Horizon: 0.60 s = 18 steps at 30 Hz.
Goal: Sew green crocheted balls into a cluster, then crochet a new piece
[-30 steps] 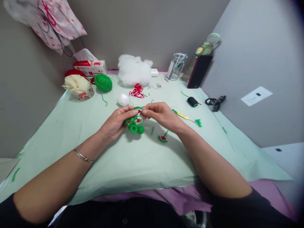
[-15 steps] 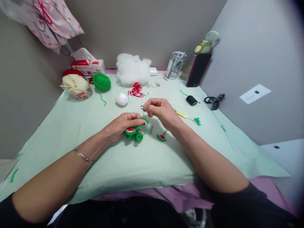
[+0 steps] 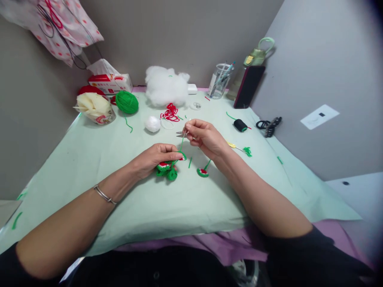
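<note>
My left hand [image 3: 160, 157] is closed on a small crocheted watermelon slice [image 3: 182, 156], red and white with a green rim. Below its fingers hang more crocheted pieces, one a watermelon slice [image 3: 163, 166] and one a round green piece [image 3: 172, 174]. Above them my right hand [image 3: 203, 135] pinches a strand of green yarn [image 3: 181, 145] that runs taut up from the held slice. A thin pale tip, perhaps a needle, pokes above those fingertips. Scissor blades [image 3: 181, 134] show beside the right hand, their handles hidden behind it. Another watermelon slice [image 3: 202, 172] lies on the table.
At the back are white stuffing [image 3: 166, 85], a green yarn ball [image 3: 127, 102], a white ball [image 3: 152, 124] and tangled red yarn [image 3: 170, 113]. To the right lie a yellow-handled hook [image 3: 231, 145], a black spool [image 3: 240, 125] and a hair claw [image 3: 271, 126]; a phone [image 3: 249, 87] leans upright.
My right hand has risen slightly from the held slice, and green yarn now stretches between them. The left hand keeps its grip almost unmoved. The view has shifted a little.
</note>
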Tool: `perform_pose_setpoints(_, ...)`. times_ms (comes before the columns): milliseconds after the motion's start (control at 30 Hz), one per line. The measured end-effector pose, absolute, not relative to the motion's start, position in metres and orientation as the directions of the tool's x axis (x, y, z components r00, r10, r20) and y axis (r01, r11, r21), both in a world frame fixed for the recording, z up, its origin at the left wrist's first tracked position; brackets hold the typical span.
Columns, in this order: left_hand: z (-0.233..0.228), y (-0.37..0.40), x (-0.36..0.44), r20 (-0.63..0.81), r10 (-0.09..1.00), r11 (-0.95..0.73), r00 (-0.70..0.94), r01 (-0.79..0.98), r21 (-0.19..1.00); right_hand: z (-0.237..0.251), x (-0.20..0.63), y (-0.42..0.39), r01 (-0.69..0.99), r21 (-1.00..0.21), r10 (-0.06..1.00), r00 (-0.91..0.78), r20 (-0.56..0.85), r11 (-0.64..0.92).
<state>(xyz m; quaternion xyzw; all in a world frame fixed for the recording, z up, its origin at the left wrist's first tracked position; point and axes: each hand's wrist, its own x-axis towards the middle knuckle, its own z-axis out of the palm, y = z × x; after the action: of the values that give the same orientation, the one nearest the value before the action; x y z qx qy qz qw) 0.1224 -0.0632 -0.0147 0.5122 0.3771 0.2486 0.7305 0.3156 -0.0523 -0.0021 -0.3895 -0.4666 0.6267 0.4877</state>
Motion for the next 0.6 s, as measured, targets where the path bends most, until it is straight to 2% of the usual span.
perform_pose_setpoints(100, -0.016, -0.064, 0.123, -0.289, 0.744, 0.349, 0.603, 0.019, 0.937, -0.001, 0.319, -0.052, -0.233, -0.945, 0.910, -0.395, -0.125, -0.230)
perform_pose_setpoints(167, -0.017, -0.063, 0.123, -0.288, 0.742, 0.350, 0.605, 0.016, 0.936, 0.001, 0.321, -0.052, -0.219, -0.941, 0.883, -0.448, -0.138, -0.258)
perform_pose_setpoints(333, -0.015, -0.062, 0.123, -0.306, 0.737, 0.344, 0.603, 0.055, 0.937, 0.009, 0.330, -0.049, -0.285, -0.942, 0.951, -0.296, -0.091, -0.178)
perform_pose_setpoints(467, -0.015, -0.061, 0.120, -0.290, 0.758, 0.340, 0.585, 0.026, 0.940, 0.011, 0.333, -0.049, -0.272, -0.949, 0.949, -0.305, -0.074, -0.161)
perform_pose_setpoints(600, -0.016, -0.058, 0.116, -0.252, 0.777, 0.309, 0.576, -0.001, 0.951, 0.011, 0.334, -0.049, -0.181, -0.983, 0.980, -0.200, 0.026, -0.011)
